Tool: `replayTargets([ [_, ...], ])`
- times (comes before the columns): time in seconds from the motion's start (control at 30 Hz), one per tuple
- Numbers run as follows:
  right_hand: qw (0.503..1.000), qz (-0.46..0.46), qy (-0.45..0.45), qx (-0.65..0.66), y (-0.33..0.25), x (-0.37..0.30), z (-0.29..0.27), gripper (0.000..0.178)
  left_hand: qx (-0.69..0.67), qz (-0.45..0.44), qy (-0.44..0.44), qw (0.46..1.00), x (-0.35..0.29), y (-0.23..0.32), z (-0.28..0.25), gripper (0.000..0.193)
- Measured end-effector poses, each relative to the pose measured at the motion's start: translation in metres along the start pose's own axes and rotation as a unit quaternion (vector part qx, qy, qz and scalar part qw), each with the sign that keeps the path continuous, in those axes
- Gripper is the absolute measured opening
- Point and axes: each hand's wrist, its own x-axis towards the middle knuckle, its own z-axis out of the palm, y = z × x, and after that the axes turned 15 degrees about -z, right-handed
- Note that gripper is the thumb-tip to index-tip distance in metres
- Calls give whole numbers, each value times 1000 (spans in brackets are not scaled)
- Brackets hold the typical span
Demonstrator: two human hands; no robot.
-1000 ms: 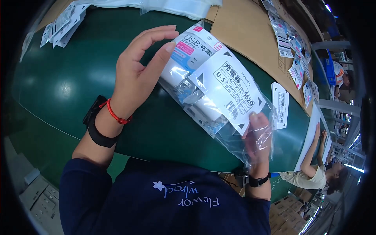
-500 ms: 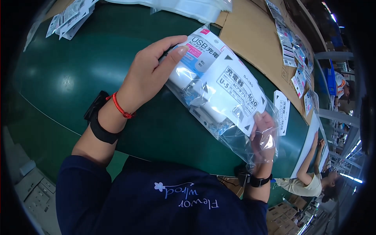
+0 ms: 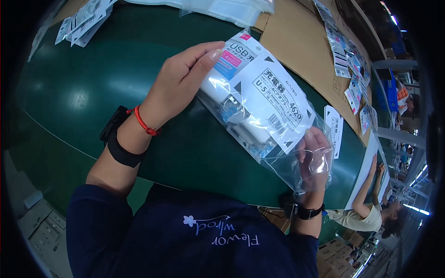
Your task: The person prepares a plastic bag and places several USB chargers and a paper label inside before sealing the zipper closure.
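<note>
card slid deeper into clear bag, right hand at corner

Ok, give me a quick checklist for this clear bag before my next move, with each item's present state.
1. Left hand gripping the clear plastic bag near its upper left edge: ok.
2. Right hand inside the bag's mouth, fingers at the white label card's lower corner: ok.
3. Card's printed side facing up, over the packaged power adapters: ok.
4. Bag closed: not ok, its mouth is open around the right hand.
5. Adapter count: cannot tell, the card and glare hide some.
</note>
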Motion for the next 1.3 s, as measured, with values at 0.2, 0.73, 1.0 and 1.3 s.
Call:
replayTargets([
  [0.2, 997, -33, -26, -69, 6, 5, 8, 17, -12, 2, -7, 1000, 2, -2, 3, 39],
  [0.73, 995, -35, -78, -46, 6, 8, 0, 15, -40, -4, -39, 998, 2, 0, 5, 36],
  [1.0, 997, -32, -7, -75, 4, 11, 16, 14, -38, -23, -43, 998, 3, 0, 2, 36],
  [1.3, 995, -73, -17, -73, 8, 12, 12, 13, 4, 13, -45, 999, 4, 1, 8, 39],
])
